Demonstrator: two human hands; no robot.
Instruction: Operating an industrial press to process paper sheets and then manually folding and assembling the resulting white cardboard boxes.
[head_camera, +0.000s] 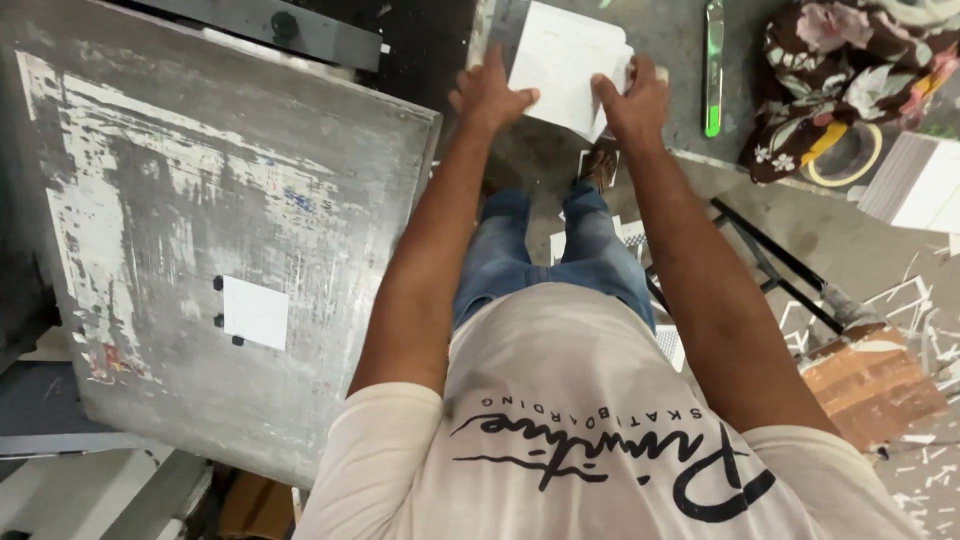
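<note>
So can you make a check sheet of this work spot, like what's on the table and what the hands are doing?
Surface: worn grey metal plate, paint scraped, one white square lying on it beside small black stops.
Job's things: white sheets, held out in front over a grey table.
Clutter: paper strips on the floor, tape roll, flowered cloth, green-tipped tool.
Grippers: left hand and right hand both grip the sheets.
Cables: nothing seen.
Surroundings: brown box, black frame.
</note>
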